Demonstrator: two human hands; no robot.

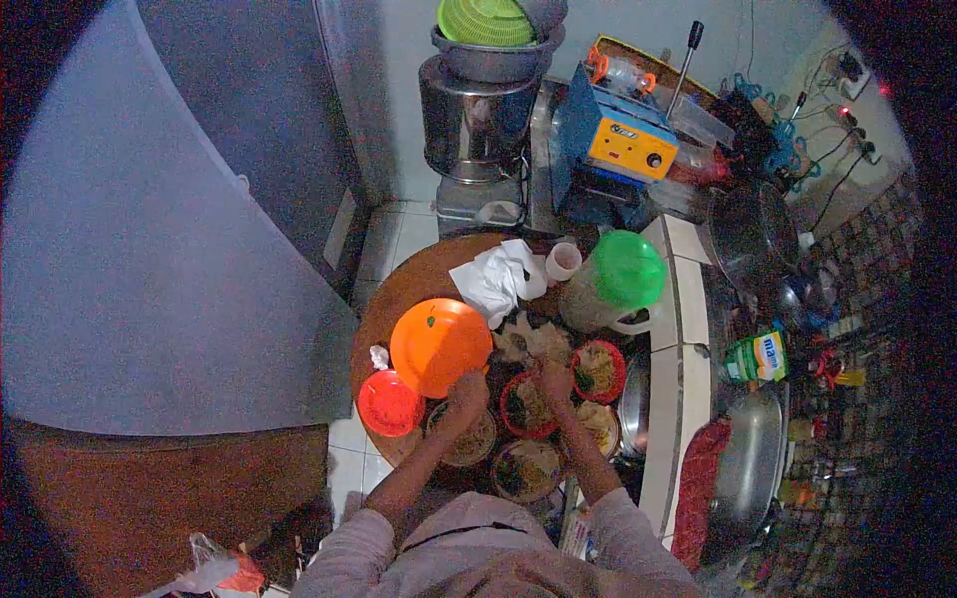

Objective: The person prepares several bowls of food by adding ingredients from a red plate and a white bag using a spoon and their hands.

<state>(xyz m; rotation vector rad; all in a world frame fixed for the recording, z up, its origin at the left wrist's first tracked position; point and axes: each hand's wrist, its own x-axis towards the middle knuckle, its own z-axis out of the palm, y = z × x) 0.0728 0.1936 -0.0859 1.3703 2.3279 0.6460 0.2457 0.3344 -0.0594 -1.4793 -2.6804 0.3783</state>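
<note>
My left hand (pixel 468 390) is at the lower right rim of an orange plate (pixel 439 344), with its fingers closed on the edge. A small green bit lies on the plate. My right hand (pixel 552 377) reaches between two red-rimmed bowls, one bowl (pixel 528 406) below and left, the other bowl (pixel 599 371) to the right. Its fingertips are dim and meet a crumpled pale brown thing (pixel 528 341) whose kind I cannot make out. Noodle-like food and dark greens show in the bowls. A bowl of food (pixel 462 439) sits under my left forearm, and another bowl (pixel 526 470) stands nearer me.
A red plate (pixel 390 404), white tissue (pixel 498 279), a cup (pixel 563 261) and a green-lidded pitcher (pixel 613 284) share the round table (pixel 399 284). Right of it runs a tiled counter edge (pixel 683 399) with a red cloth (pixel 701 488). A blue sealing machine (pixel 618 145) stands behind.
</note>
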